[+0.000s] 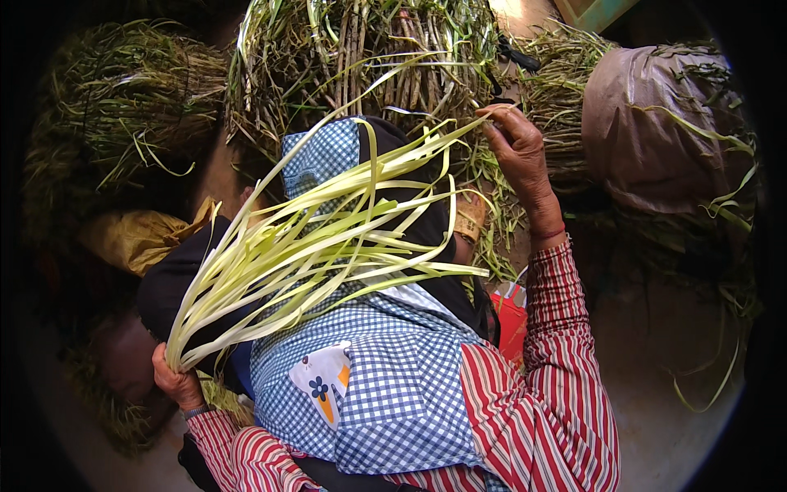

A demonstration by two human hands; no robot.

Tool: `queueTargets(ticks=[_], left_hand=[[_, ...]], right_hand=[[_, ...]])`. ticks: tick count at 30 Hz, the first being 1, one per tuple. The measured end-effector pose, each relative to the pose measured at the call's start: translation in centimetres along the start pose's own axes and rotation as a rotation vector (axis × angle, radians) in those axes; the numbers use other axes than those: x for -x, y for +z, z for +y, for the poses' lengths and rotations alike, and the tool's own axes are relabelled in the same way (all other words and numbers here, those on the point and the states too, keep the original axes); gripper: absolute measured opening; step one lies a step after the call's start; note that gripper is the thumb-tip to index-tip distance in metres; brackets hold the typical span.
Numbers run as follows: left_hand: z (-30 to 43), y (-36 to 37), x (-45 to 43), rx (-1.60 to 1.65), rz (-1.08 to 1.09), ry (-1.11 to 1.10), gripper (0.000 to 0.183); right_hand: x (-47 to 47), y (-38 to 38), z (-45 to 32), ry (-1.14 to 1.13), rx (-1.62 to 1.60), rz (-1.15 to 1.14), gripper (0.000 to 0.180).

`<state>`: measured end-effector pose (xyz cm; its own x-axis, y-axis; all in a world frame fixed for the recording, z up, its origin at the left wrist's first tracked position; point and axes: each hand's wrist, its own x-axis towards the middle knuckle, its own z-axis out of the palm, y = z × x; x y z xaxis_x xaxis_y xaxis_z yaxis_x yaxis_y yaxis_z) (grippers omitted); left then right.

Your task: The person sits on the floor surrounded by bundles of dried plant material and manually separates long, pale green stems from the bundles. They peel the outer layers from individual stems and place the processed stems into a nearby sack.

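Note:
My left hand is closed around the pale bases of a bunch of long, flat, yellow-green leaves that look like blanched garlic chives. The bunch fans out up and to the right across my lap, over a blue checked apron. Up at the right, my right hand pinches the tip of some of the leaves between thumb and fingers. Other leaf ends hang loose, apart from that hand. One long leaf arcs over the top, beyond the rest.
A big pile of stalks stands in front of my knees, with more stalks at the left. At right, a brownish cover wraps another bundle. Leaf scraps litter the ground by my sandalled foot. A yellow sack lies left.

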<state>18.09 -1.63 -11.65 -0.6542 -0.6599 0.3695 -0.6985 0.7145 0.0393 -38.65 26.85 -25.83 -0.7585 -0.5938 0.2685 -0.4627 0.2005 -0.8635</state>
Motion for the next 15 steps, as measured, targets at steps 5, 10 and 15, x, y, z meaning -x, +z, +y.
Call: queueTargets(ticks=[5,10,15], left_hand=[[0.3,0.1,0.1,0.019,0.002,-0.027,0.046],[0.5,-0.1,0.0,0.019,-0.003,-0.019,0.031],[0.2,0.0,0.0,-0.02,0.0,0.008,0.034]], right_hand=[[-1.5,2.0,-3.8,-0.282,-0.127,-0.125,0.03],[-2.3,3.1,-5.9,-0.271,-0.098,-0.356,0.018],[-1.8,3.6,-4.7,-0.269,-0.146,-0.338,0.011]])
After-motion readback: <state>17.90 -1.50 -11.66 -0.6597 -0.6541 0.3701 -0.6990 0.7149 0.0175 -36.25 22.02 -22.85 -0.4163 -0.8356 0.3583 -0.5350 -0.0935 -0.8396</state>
